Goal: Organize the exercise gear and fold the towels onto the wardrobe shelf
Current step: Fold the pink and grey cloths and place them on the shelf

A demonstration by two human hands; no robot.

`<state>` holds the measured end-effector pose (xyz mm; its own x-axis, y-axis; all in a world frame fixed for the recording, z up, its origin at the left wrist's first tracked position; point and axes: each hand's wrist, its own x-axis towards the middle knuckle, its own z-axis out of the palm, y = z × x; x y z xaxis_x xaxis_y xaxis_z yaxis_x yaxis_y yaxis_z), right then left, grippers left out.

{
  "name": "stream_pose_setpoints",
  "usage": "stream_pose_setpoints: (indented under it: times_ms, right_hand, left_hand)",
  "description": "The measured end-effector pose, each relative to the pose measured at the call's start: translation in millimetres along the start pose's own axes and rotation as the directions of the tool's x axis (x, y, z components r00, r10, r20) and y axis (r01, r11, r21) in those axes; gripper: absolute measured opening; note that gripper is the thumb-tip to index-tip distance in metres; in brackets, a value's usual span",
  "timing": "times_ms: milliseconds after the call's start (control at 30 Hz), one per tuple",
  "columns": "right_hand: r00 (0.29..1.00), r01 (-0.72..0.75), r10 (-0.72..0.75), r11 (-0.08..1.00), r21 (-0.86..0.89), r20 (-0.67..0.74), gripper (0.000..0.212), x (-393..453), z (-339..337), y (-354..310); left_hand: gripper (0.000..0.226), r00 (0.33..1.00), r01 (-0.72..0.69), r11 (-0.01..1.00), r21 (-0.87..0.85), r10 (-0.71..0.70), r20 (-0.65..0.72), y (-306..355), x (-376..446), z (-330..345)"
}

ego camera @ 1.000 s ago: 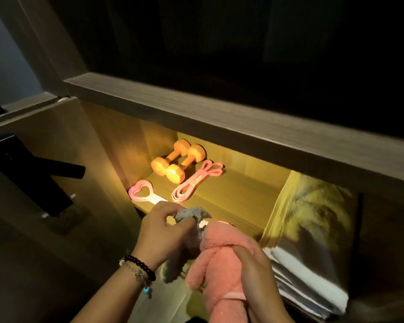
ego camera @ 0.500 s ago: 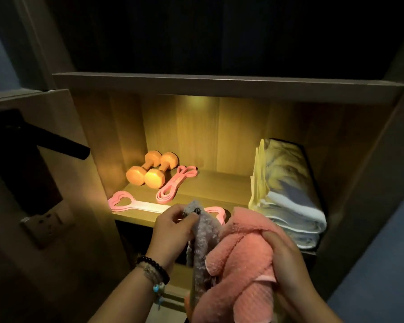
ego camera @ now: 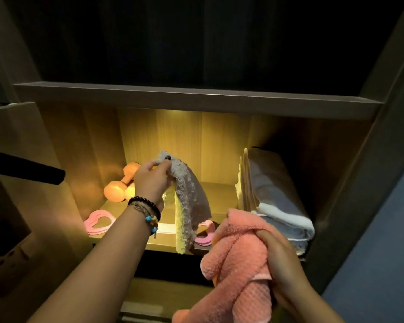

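My left hand [ego camera: 153,180] pinches the top corner of a small grey towel [ego camera: 190,201], which hangs down in front of the lit wardrobe shelf [ego camera: 222,194]. My right hand [ego camera: 280,259] grips a bunched pink towel [ego camera: 238,271] lower right, in front of the shelf edge. On the shelf at the left lie orange dumbbells [ego camera: 119,183], partly hidden by my left hand. A pink puller with heart-shaped handles [ego camera: 98,221] lies along the shelf's front edge. The pink resistance band is hidden behind my left hand.
A stack of folded white and grey towels [ego camera: 275,201] fills the shelf's right side. A dark upper shelf board [ego camera: 196,99] overhangs. A black handle [ego camera: 33,172] juts in from the left, above a wall socket [ego camera: 7,259]. A lower compartment [ego camera: 163,297] lies below.
My left hand has pulled the grey towel away from the pink one and lifted it up over the shelf. The right hand stays low with the pink towel. The view moved closer.
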<state>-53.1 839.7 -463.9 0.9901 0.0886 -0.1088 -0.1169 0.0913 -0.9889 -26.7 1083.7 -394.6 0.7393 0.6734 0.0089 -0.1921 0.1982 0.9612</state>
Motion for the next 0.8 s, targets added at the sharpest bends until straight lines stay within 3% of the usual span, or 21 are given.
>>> stream_pose_setpoints:
  times_ms: [167, 367, 433, 500, 567, 667, 733, 800]
  right_hand:
    - [0.998, -0.051, 0.051, 0.999, -0.01, 0.028, 0.026, 19.4, 6.9, 4.9]
    - [0.992, -0.125, 0.125, 0.992, -0.001, 0.019, 0.021, 30.5, 9.6, 16.7]
    - [0.99, -0.137, 0.137, 0.991, -0.009, 0.021, 0.018, 31.5, 7.8, 16.8]
    - [0.988, -0.147, 0.148, 0.989, -0.018, 0.045, 0.018, 31.2, 4.3, 15.2]
    - [0.985, -0.15, 0.151, 0.988, -0.022, 0.083, 0.017, 28.9, 1.4, 11.9]
    - [0.98, -0.145, 0.147, 0.989, -0.027, 0.133, 0.02, 21.4, -3.0, 4.5]
    - [0.979, -0.124, 0.128, 0.992, -0.034, 0.16, 0.021, 13.0, -7.8, -1.3]
    - [0.982, -0.098, 0.1, 0.995, -0.016, 0.161, 0.021, 2.6, -15.0, -5.3]
  left_hand:
    - [0.013, 1.0, 0.0, 0.992, 0.129, 0.002, -0.02, -37.4, 47.7, 9.7]
    - [0.007, 0.941, 0.332, 0.894, 0.3, -0.337, -0.037, -128.8, 59.6, -14.1]
    - [0.021, 0.927, 0.367, 0.87, 0.328, -0.372, -0.051, -138.2, 50.9, -22.4]
    - [0.04, 0.944, 0.327, 0.887, 0.327, -0.323, -0.068, -136.7, 35.8, -27.7]
    - [0.042, 0.963, 0.271, 0.923, 0.272, -0.261, -0.073, -126.4, 11.1, -29.4]
    - [0.027, 0.969, 0.179, 0.964, 0.198, -0.207, 0.131, -105.8, -37.9, -29.8]
    - [0.023, 0.943, 0.134, 0.961, 0.244, -0.199, 0.266, -97.9, -69.8, -31.6]
    - [0.022, 0.925, 0.105, 0.943, 0.315, -0.209, 0.316, -97.3, -98.2, -34.6]
